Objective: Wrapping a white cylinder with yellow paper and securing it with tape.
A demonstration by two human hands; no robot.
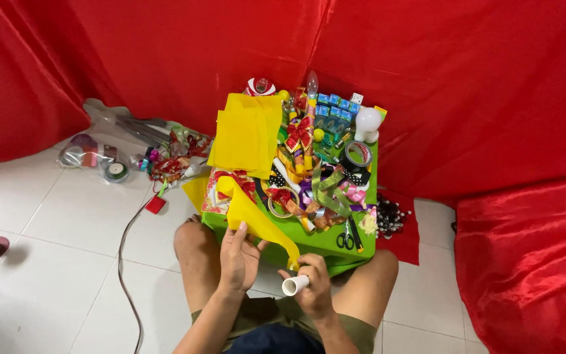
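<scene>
Yellow paper strip (257,219) stretched between both hands, above knees, at near edge of green table (325,244). Left hand (238,257) pinches strip's upper part. Right hand (312,283) grips white tube (295,284), strip's lower end seemingly pressed against it. Behind: yellow sheets (247,134), red bow (299,131), tangled ribbons (325,190), tape roll (358,154), scissors (346,237). Red cloth (466,85) backdrop, white tiled floor (54,216).

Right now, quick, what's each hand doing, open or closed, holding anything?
Left hand: closed on the yellow paper strip, pinching its upper part.
Right hand: closed on a white tube, at the strip's lower end.
</scene>
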